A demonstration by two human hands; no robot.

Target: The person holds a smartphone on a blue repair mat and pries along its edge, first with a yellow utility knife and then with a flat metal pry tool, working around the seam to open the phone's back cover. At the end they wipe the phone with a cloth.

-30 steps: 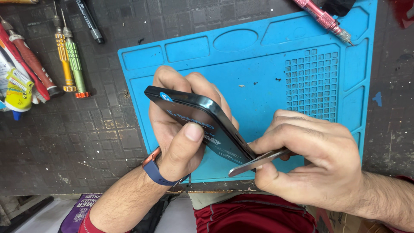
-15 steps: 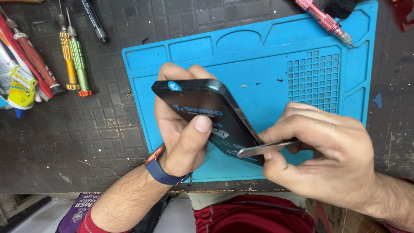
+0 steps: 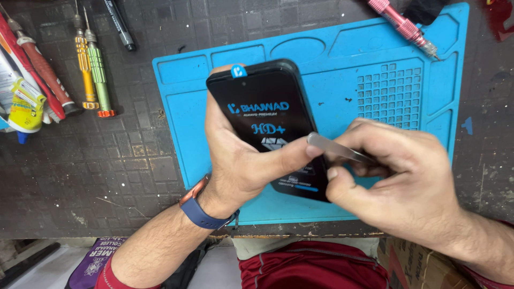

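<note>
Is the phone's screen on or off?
Off. The phone, held in the left hand, looks black, showing only a printed protective film.

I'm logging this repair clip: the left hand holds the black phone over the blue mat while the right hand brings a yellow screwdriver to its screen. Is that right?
Not quite. In the head view the right hand holds thin metal tweezers, not a screwdriver; the yellow screwdriver lies untouched on the dark worktop. The rest stands: the left hand holds the black phone over the blue mat.
</note>
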